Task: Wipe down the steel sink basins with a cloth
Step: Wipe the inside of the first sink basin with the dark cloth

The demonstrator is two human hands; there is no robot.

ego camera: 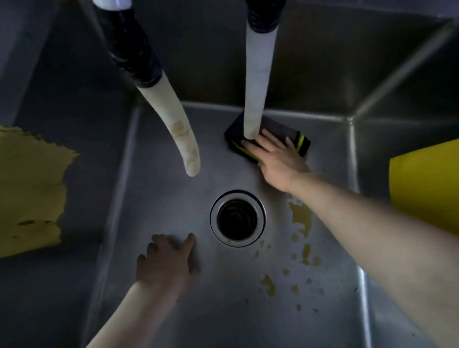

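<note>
I look down into a steel sink basin point(167, 201) with a round open drain point(237, 218) in the middle of its floor. My right hand point(275, 158) lies flat on a black and yellow sponge point(278, 130) at the far edge of the floor, fingers spread over it. My left hand point(165, 259) rests on the basin floor just left of the drain, fingers loosely curled, holding nothing. Yellowish stains point(300, 219) and splatters point(268, 284) mark the floor to the right of the drain, partly under my right forearm.
Two white hoses with black taped collars hang into the basin, one point(181, 139) left of centre, one point(257, 86) ending right above the sponge. A yellow mesh cloth point(1, 190) drapes over the left rim. A yellow container point(451, 191) lies on the right rim.
</note>
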